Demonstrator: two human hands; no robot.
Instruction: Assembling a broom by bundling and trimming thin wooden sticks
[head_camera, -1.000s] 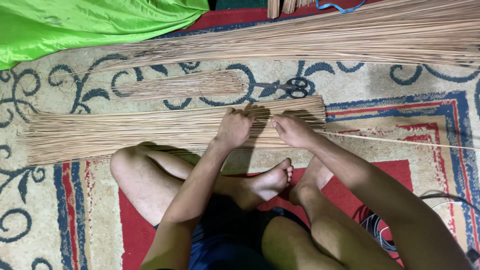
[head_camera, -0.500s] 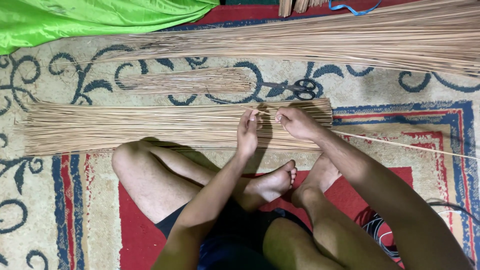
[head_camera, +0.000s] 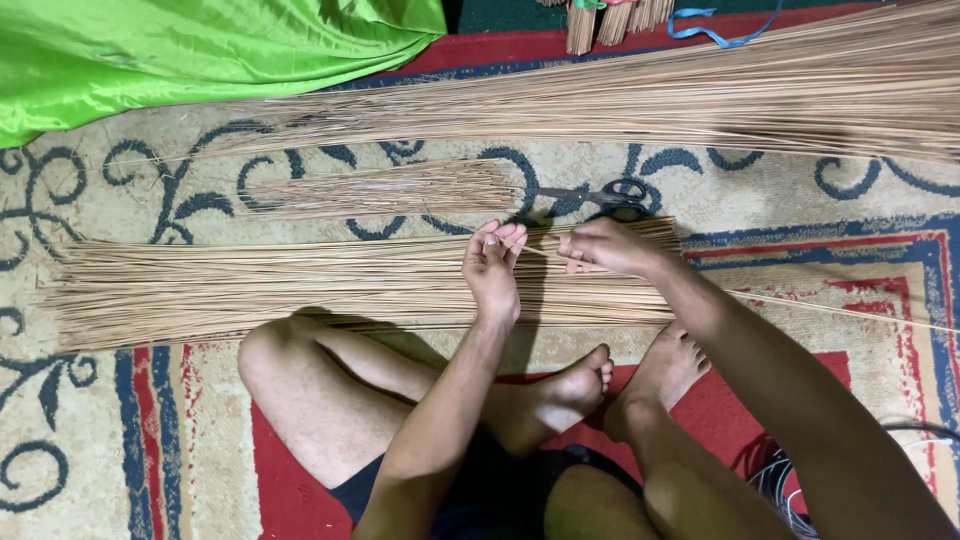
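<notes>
I sit cross-legged on a patterned carpet. A flat layer of thin tan sticks (head_camera: 250, 280) lies across the carpet in front of my legs. My left hand (head_camera: 492, 268) is lifted over the sticks, palm turned up, fingers pinching one thin stick (head_camera: 538, 250). My right hand (head_camera: 606, 248) pinches the same stick a little to the right. A single long stick (head_camera: 850, 310) runs from under my right forearm toward the right edge.
Black scissors (head_camera: 610, 197) lie just beyond my hands. A short bundle of sticks (head_camera: 390, 188) lies left of them. A long pile of sticks (head_camera: 650, 100) spans the far side. Green cloth (head_camera: 180, 50) covers the top left. Cables (head_camera: 780, 480) lie at the bottom right.
My left hand has turned from knuckles-up on the sticks to palm-up and lifted. Both hands now pinch one stick between them. The view has shifted slightly.
</notes>
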